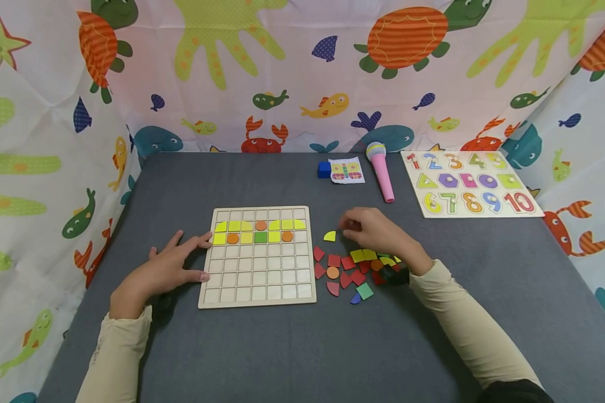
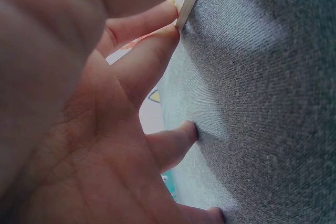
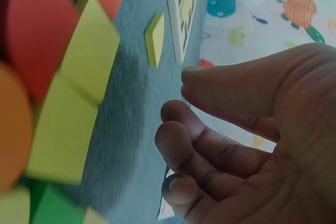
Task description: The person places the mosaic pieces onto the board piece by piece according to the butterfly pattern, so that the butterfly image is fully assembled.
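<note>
A wooden grid board (image 1: 259,280) lies on the grey table, with two of its upper rows holding yellow pieces, orange circles and a green square (image 1: 260,237). At its left edge, my left hand (image 1: 163,271) rests with spread fingers; thumb and fingertips touch the frame, and in the left wrist view two other fingertips press the cloth. My right hand (image 1: 375,230) hovers right of a lone yellow quarter-circle piece (image 1: 330,236). Its thumb and bent fingers stand apart in the right wrist view, with nothing between them.
Loose red pieces (image 1: 345,280), yellow squares (image 3: 63,129), a green square (image 1: 365,291) and a blue piece (image 1: 355,299) lie right of the board. Behind are a blue cube (image 1: 324,170), a pattern card (image 1: 347,171), a pink toy microphone (image 1: 381,173) and a number puzzle (image 1: 476,184).
</note>
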A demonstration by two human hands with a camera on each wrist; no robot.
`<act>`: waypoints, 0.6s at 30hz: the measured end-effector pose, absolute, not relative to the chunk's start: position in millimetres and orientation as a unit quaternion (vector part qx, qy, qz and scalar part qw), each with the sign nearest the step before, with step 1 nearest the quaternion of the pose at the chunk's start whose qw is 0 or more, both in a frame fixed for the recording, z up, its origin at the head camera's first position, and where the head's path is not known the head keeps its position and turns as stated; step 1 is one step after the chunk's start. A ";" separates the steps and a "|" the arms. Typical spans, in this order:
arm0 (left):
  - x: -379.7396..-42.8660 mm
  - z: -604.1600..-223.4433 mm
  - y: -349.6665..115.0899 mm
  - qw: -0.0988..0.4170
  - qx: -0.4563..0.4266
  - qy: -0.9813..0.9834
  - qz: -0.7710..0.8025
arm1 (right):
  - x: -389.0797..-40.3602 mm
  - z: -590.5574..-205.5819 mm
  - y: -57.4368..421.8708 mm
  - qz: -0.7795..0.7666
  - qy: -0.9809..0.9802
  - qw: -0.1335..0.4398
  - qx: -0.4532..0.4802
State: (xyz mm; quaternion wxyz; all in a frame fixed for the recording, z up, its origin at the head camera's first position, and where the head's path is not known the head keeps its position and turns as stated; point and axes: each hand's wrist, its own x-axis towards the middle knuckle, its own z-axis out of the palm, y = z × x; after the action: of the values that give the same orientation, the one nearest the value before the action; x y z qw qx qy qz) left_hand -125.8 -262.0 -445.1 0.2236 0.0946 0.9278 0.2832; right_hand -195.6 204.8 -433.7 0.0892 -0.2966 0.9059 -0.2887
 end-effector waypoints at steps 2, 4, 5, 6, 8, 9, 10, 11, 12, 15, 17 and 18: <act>-126.2 -445.3 -262.6 0.225 0.095 0.927 0.284 | -195.2 -433.9 212.0 -0.287 0.909 0.091 -0.289; -126.2 -445.0 -262.7 0.225 0.096 0.927 0.283 | -194.4 -433.8 221.0 -0.284 0.912 0.093 -0.282; -126.7 -445.2 -262.5 0.225 0.096 0.928 0.282 | -193.7 -433.8 226.3 -0.282 0.914 0.093 -0.278; -126.9 -445.2 -262.3 0.225 0.096 0.928 0.281 | -193.1 -433.7 231.6 -0.281 0.915 0.094 -0.272; -127.5 -444.8 -261.5 0.224 0.095 0.929 0.279 | -190.9 -432.5 242.5 -0.277 0.919 0.093 -0.265; -127.5 -444.5 -261.1 0.223 0.095 0.929 0.278 | -189.8 -432.0 247.7 -0.274 0.921 0.093 -0.261; -127.8 -444.6 -260.8 0.222 0.095 0.929 0.279 | -188.7 -431.3 252.7 -0.272 0.923 0.094 -0.254; -127.9 -444.5 -260.9 0.223 0.094 0.929 0.279 | -187.7 -430.8 257.6 -0.270 0.925 0.095 -0.248; -127.7 -444.3 -260.7 0.224 0.094 0.929 0.280 | -186.7 -430.0 261.6 -0.268 0.927 0.098 -0.243; -126.8 -443.0 -260.4 0.227 0.091 0.929 0.278 | -184.2 -428.4 271.1 -0.262 0.931 0.110 -0.228; -126.3 -442.4 -260.2 0.229 0.090 0.929 0.277 | -183.5 -429.0 275.2 -0.253 0.934 0.118 -0.223; -126.2 -442.2 -259.8 0.229 0.090 0.929 0.275 | -183.2 -429.4 276.7 -0.249 0.935 0.121 -0.223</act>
State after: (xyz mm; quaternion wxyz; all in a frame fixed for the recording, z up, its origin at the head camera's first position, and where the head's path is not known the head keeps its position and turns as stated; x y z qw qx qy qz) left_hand -126.2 -259.8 -442.2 0.2292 0.0900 0.9292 0.2755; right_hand -183.2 276.7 -429.4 0.1214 -0.2228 0.9346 -0.2493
